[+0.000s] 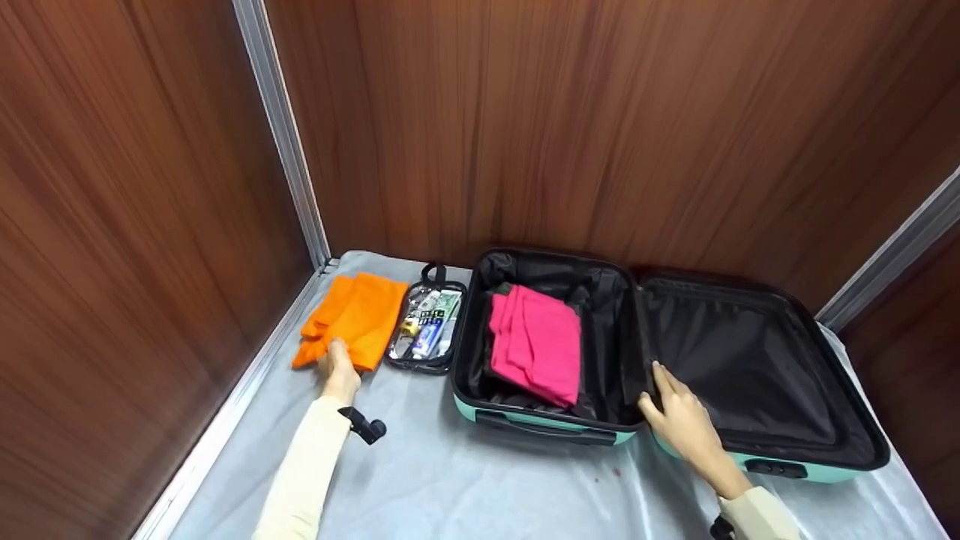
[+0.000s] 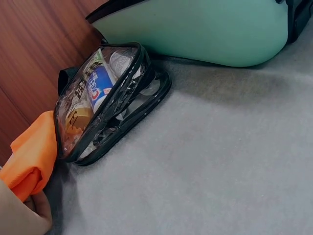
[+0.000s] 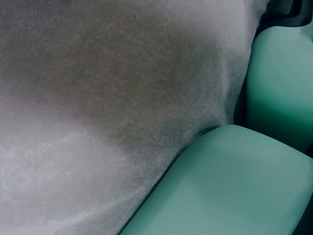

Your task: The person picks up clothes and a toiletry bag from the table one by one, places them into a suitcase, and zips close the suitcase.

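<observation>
At the near edge of a folded orange cloth, my left hand pinches the fabric. The left wrist view shows the orange cloth bunched at the fingers, with part of the hand out of frame. My right hand rests on the inner edge of the open suitcase, near the hinge side, fingers fairly straight and thumb spread. A folded pink cloth lies in the suitcase's left half. In the right wrist view only the green shell shows; the hand is not seen.
A clear toiletry pouch with black trim lies between the orange cloth and the suitcase, holding a tube and small bottles. The suitcase lid lies open to the right. Wood-look walls stand behind and at both sides of the grey-covered surface.
</observation>
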The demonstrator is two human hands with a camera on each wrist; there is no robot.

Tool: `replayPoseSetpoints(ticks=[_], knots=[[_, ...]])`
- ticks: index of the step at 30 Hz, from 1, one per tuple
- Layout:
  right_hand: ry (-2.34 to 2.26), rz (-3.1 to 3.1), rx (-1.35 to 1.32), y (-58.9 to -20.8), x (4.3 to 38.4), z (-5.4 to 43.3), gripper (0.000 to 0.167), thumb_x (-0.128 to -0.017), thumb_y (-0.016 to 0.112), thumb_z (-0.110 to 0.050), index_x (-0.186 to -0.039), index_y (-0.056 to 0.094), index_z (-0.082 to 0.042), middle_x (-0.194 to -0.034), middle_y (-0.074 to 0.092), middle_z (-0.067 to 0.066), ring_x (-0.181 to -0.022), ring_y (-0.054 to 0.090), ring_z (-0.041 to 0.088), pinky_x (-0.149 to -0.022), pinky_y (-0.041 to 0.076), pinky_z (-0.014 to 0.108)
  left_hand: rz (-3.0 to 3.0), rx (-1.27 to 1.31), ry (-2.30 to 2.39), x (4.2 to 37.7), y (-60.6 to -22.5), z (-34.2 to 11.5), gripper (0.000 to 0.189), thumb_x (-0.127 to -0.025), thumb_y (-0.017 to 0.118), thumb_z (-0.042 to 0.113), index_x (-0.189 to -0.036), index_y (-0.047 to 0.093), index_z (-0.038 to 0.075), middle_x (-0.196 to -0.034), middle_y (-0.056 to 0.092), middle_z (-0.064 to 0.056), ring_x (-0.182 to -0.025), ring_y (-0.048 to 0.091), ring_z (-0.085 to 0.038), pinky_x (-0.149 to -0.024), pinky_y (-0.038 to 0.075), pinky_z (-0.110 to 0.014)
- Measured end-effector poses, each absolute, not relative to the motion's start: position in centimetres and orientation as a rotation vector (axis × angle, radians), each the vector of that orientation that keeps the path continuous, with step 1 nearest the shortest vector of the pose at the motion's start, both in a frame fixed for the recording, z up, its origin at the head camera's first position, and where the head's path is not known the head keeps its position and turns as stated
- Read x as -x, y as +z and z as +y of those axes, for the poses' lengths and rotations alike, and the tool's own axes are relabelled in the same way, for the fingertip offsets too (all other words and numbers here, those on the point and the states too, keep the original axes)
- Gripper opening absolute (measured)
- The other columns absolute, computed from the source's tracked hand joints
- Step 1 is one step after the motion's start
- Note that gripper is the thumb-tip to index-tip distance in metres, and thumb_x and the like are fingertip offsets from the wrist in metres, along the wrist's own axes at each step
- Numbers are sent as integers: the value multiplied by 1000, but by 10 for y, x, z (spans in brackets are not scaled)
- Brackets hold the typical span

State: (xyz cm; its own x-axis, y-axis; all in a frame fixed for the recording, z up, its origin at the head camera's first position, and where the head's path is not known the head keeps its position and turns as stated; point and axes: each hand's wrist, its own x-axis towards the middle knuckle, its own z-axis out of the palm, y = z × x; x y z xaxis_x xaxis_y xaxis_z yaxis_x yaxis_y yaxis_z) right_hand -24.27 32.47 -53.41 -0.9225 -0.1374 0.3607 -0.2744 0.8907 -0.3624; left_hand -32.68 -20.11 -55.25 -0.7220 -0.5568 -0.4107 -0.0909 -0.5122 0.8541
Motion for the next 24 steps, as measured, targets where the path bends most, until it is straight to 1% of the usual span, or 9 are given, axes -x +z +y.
replayPoseSetpoints(ticks=[3, 4, 6, 10, 12, 15, 17, 21, 24], knots=[[601, -2726, -304, -534, 243, 324, 59, -99, 55, -22, -147, 37, 7, -142, 44, 32, -117, 52, 53, -90, 45, 64, -1372, -987, -2293, 335, -557, -202, 52, -93, 51, 22, -133, 40, -8, -134, 42, -19, -118, 43, -29, -103, 37, -32], [603, -2725, -302, -534, 243, 324, 59, -99, 55, -22, -147, 37, 7, -142, 44, 32, -117, 52, 53, -89, 45, 63, -1352, -971, -2313, 342, -565, -205, 61, -94, 56, 22, -141, 32, -9, -139, 40, -19, -122, 42, -29, -106, 35, -32], [604, -2727, -295, -533, 244, 324, 59, -99, 55, -21, -147, 37, 7, -142, 44, 32, -118, 52, 53, -90, 45, 64, -1277, -893, -2368, 367, -603, -218, 70, -92, 65, 18, -146, 29, -7, -138, 45, -19, -121, 46, -28, -106, 37, -32], [600, -2730, -283, -533, 243, 324, 59, -98, 55, -22, -147, 38, 7, -143, 45, 32, -119, 50, 53, -91, 44, 64, -1121, -769, -2442, 429, -704, -254, 62, -82, 78, 8, -131, 42, -2, -118, 56, -13, -107, 55, -23, -94, 46, -28], [595, -2728, -283, -533, 243, 324, 59, -98, 55, -22, -147, 38, 7, -142, 45, 32, -119, 50, 52, -91, 44, 64, -1119, -805, -2428, 446, -730, -262, 54, -82, 75, 6, -124, 43, 0, -114, 55, -11, -105, 54, -23, -93, 45, -29], [591, -2725, -284, -533, 244, 324, 59, -99, 55, -23, -147, 39, 7, -142, 45, 31, -119, 51, 52, -91, 44, 64, -1184, -915, -2338, 436, -710, -254, 47, -83, 71, 9, -121, 43, 0, -111, 53, -8, -103, 51, -22, -91, 45, -28], [590, -2725, -289, -533, 244, 324, 59, -99, 55, -23, -147, 39, 7, -142, 45, 32, -119, 51, 52, -91, 44, 63, -1191, -964, -2316, 411, -672, -243, 50, -88, 66, 10, -129, 41, -1, -120, 52, -10, -111, 50, -23, -96, 43, -30], [595, -2725, -290, -533, 243, 324, 59, -99, 55, -23, -147, 38, 7, -142, 45, 32, -119, 51, 52, -91, 44, 63, -1211, -1011, -2262, 356, -593, -218, 47, -94, 61, 15, -134, 43, 0, -123, 51, -10, -112, 50, -24, -96, 43, -32], [597, -2730, -287, -533, 243, 324, 60, -99, 56, -23, -147, 38, 7, -142, 45, 32, -119, 51, 52, -92, 44, 63, -1194, -1034, -2252, 338, -563, -208, 31, -93, 57, 13, -121, 46, 4, -114, 49, -8, -103, 49, -23, -91, 44, -32]])
